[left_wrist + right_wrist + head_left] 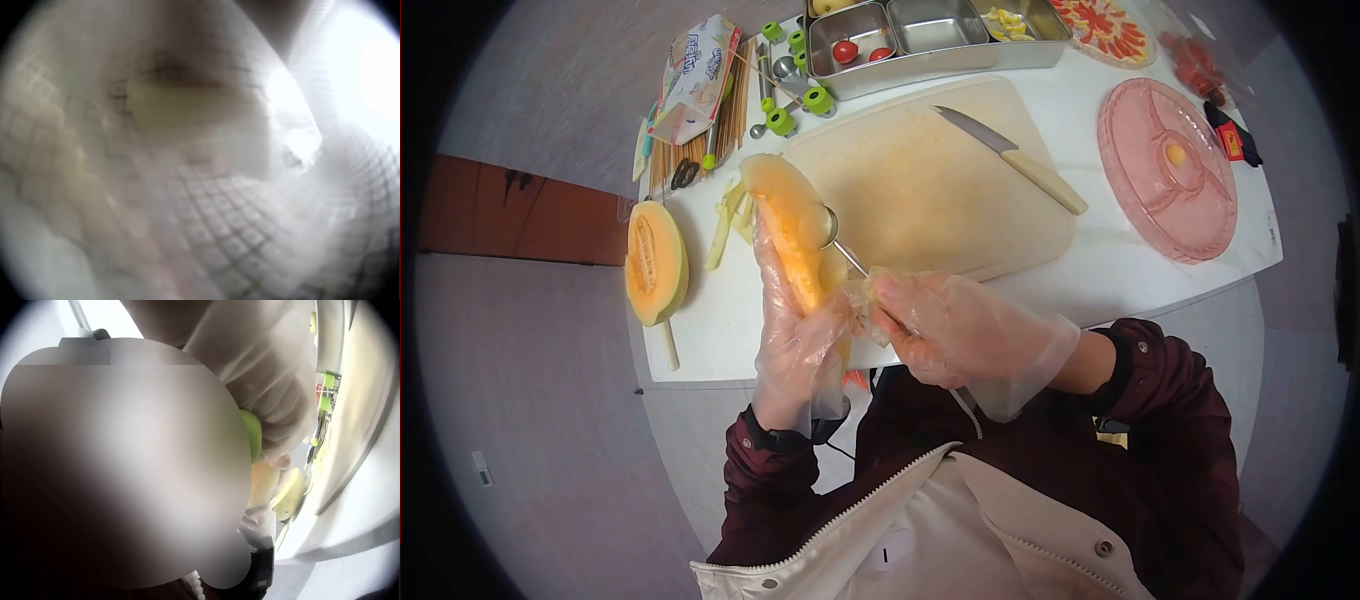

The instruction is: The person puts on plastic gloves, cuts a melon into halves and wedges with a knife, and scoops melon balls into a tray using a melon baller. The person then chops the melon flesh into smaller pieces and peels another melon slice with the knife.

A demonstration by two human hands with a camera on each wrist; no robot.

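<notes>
In the head view my left hand (795, 335), in a clear plastic glove, grips a long orange-fleshed melon wedge (800, 265) near its lower end, tilted over the table's front. Across from it, my gloved right hand (945, 325) curls round the handle of a melon baller (852, 256), whose round metal scoop meets the side of the wedge. A green handle end (252, 434) pokes out beside the right glove in the right wrist view, much of which is blurred over. Crinkled glove plastic (225, 212) fills the left wrist view.
A knife (1040, 180) lies on the cutting board (940, 190). To the left are a halved melon (657, 262) and pale rind strips (722, 225). Green-handled tools (780, 120) lie behind, beside a steel compartment tray (945, 65). A pink divided platter (1145, 195) stands right.
</notes>
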